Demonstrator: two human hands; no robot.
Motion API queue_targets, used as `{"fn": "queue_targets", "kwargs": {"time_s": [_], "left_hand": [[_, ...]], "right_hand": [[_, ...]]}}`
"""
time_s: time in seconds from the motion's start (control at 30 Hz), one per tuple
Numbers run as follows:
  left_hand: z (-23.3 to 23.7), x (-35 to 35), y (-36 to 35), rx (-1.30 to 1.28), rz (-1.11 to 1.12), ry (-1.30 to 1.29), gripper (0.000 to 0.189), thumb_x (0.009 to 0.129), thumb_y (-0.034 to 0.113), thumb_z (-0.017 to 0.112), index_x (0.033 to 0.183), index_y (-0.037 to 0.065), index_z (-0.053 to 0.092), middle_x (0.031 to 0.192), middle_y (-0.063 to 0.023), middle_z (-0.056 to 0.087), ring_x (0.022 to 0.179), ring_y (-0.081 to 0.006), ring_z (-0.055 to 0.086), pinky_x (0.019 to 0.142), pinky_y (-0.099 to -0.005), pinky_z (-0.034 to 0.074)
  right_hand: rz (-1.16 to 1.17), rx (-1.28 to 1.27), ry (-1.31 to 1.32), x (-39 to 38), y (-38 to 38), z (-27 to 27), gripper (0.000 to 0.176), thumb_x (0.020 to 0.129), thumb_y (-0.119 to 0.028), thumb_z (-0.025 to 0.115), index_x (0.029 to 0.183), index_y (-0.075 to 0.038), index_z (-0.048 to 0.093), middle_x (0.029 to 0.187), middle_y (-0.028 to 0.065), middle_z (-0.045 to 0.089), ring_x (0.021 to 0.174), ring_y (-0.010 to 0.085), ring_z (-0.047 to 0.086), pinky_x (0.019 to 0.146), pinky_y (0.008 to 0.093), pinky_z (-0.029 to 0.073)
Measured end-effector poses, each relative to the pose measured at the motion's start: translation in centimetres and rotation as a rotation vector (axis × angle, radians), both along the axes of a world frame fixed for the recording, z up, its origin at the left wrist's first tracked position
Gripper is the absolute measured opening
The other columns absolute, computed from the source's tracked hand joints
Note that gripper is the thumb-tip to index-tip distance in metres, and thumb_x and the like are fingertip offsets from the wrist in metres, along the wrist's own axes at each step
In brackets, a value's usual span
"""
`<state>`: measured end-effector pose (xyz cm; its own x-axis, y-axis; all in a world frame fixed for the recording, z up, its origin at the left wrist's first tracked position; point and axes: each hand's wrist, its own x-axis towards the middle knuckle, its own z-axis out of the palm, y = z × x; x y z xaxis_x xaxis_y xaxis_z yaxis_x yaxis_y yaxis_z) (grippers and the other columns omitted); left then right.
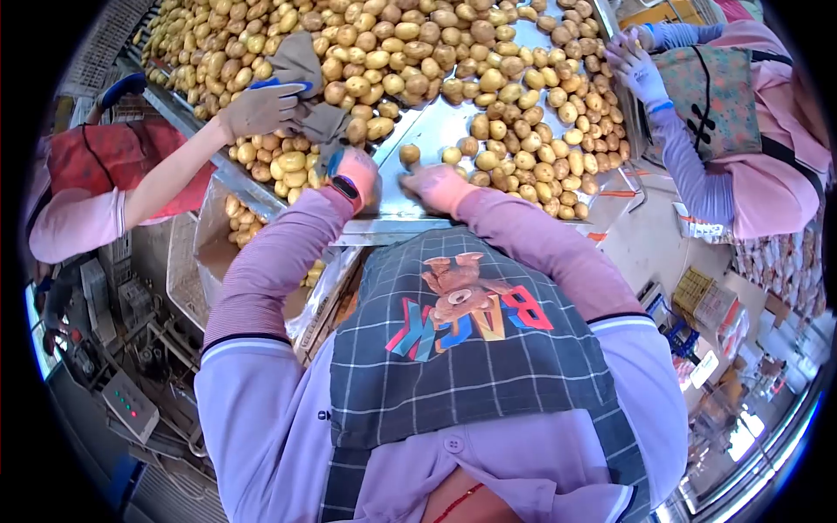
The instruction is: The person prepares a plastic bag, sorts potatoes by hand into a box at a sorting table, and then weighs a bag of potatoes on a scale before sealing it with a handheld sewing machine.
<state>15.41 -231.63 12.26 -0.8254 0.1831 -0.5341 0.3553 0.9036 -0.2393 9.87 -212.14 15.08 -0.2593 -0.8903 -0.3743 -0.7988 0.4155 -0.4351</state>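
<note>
My left hand (357, 174), in a pink glove with a dark band at the wrist, is at the near edge of the metal sorting table (433, 131). Its fingers are mostly hidden, close beside the heaped potatoes (379, 129). Just to the right, my right hand (438, 186) lies low over the bare metal, fingers stretched leftward and somewhat blurred. A single potato (410, 155) rests right above those fingertips, and another potato (451, 155) sits near the knuckles. More loose potatoes (523, 160) spread to the right of this hand.
At left, a co-worker's gloved hand (261, 110) reaches over the potatoes beside a grey cloth-like piece (324, 124). Another person's gloved hand (636, 70) is at the right edge of the table. A lined crate (209, 231) holding potatoes stands below the table's left side.
</note>
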Motion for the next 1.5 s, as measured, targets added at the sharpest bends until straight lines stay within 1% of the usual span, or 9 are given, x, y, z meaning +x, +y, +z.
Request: {"fn": "queue_targets", "kwargs": {"time_s": [0.2,0.3,0.5,0.8,0.93,1.07,1.4,1.47,1.5], "left_hand": [[3.2,-2.3,0.1,0.225,0.257,-0.151,0.024,0.083,0.026,0.062,0.08,0.006,0.073,0.082,-0.0099,0.071,0.082,-0.0234,0.068,0.07,-0.0368,0.053],[6.7,-3.4,1.5,1.397,1.176,-0.679,0.036,0.09,0.039,0.059,0.1,0.006,0.067,0.099,-0.0095,0.068,0.092,-0.0229,0.066,0.078,-0.0385,0.054],[1.2,-0.8,13.2,3.148,1.587,-0.86,0.053,0.093,0.05,0.048,0.133,0.015,0.047,0.133,-0.0081,0.051,0.124,-0.0229,0.047,0.106,-0.04,0.036],[4.7,4.0,8.3,2.972,1.569,-0.642,0.042,0.094,0.049,0.046,0.122,0.02,0.054,0.132,-0.0058,0.051,0.126,-0.0323,0.043,0.106,-0.0559,0.029],[5.2,4.4,9.8,2.036,1.077,0.223,0.026,0.087,0.04,0.06,0.109,0.026,0.064,0.122,0.0035,0.059,0.126,-0.0249,0.046,0.102,-0.0453,0.032],[5.1,3.0,9.2,3.177,1.657,-0.509,0.055,0.096,0.049,0.039,0.137,0.013,0.037,0.14,-0.0149,0.04,0.13,-0.0368,0.038,0.107,-0.058,0.031],[7.0,4.9,9.6,2.741,1.527,0.068,0.048,0.08,0.003,0.072,0.118,0.004,0.043,0.12,-0.0053,0.056,0.105,-0.0136,0.058,0.089,-0.0317,0.048],[7.3,6.1,9.2,1.774,0.983,0.476,0.044,0.084,0.015,0.07,0.119,0.007,0.045,0.121,-0.0033,0.056,0.11,-0.0129,0.055,0.091,-0.0342,0.047],[7.6,6.6,8.9,2.433,1.24,0.165,0.042,0.086,0.022,0.067,0.119,0.009,0.046,0.119,-0.0017,0.056,0.11,-0.0125,0.053,0.092,-0.0364,0.046]], "right_hand": [[-1.255,-0.659,-1.317,-2.8,8.8,1.7,0.042,0.088,-0.013,0.062,0.128,-0.007,0.052,0.105,0.0068,0.063,0.094,0.0171,0.063,0.082,0.0307,0.054],[-1.322,-1.15,-1.372,-3.0,10.8,3.9,0.048,0.088,-0.01,0.063,0.133,-0.008,0.048,0.117,0.0056,0.058,0.102,0.0155,0.059,0.079,0.0284,0.054],[-0.529,-0.48,0.177,-0.7,5.3,6.1,0.052,0.083,-0.02,0.063,0.132,-0.012,0.048,0.133,0.0165,0.05,0.122,0.0339,0.048,0.102,0.0442,0.04],[-0.581,-0.153,0.121,-15.1,-2.4,0.6,0.046,0.086,-0.01,0.047,0.132,-0.008,0.046,0.118,0.0217,0.06,0.104,0.0373,0.059,0.091,0.0454,0.046],[-0.58,-0.15,0.14,-16.9,-3.7,-0.6,0.038,0.085,-0.01,0.047,0.123,-0.008,0.05,0.113,0.019,0.062,0.103,0.0317,0.062,0.088,0.0415,0.049],[-0.481,0.003,0.103,-14.2,0.6,-1.4,0.035,0.081,-0.022,0.059,0.114,-0.011,0.056,0.114,0.0154,0.06,0.105,0.0312,0.059,0.091,0.0414,0.047],[-0.295,-0.026,0.016,-7.3,1.4,-0.8,0.049,0.076,-0.02,0.063,0.125,-0.02,0.057,0.12,0.0137,0.058,0.11,0.0298,0.057,0.094,0.0408,0.045],[-0.246,-0.016,0.073,-6.4,0.6,-0.4,0.046,0.077,-0.023,0.064,0.122,-0.021,0.059,0.115,0.011,0.062,0.108,0.0278,0.059,0.093,0.0397,0.045],[-0.227,0.024,0.106,-6.3,0.1,-0.4,0.044,0.077,-0.024,0.064,0.121,-0.021,0.059,0.113,0.0097,0.063,0.107,0.0276,0.059,0.092,0.0396,0.045]]}}
